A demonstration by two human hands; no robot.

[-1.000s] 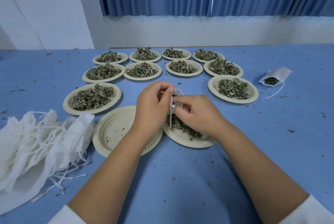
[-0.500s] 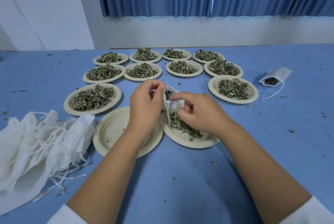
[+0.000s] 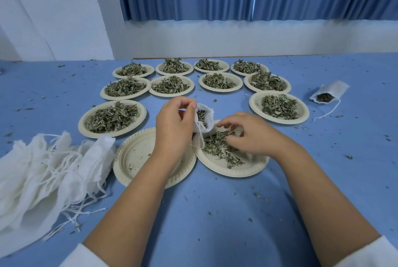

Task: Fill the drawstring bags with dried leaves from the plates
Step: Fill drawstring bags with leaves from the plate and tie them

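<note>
At my far left a heap of empty drawstring bags (image 3: 41,172) waits on the blue surface (image 3: 215,223), so most of the job is still ahead, I judge. Next comes 1 plate (image 3: 137,159) scraped nearly bare, which I take as emptied. My left hand (image 3: 174,124) pinches the rim of the bag I am filling (image 3: 204,120), holding its mouth open above the plate I am working from (image 3: 232,169); leaves already show inside it. My right hand (image 3: 247,135) is curled, fingers down in the loose dried leaves (image 3: 217,148) on that plate, gathering a pinch; I cannot tell how much it grips. Behind stand 10 plates still heaped (image 3: 112,118). At the far right lies 1 filled bag (image 3: 329,92), its mouth open and string trailing
</note>
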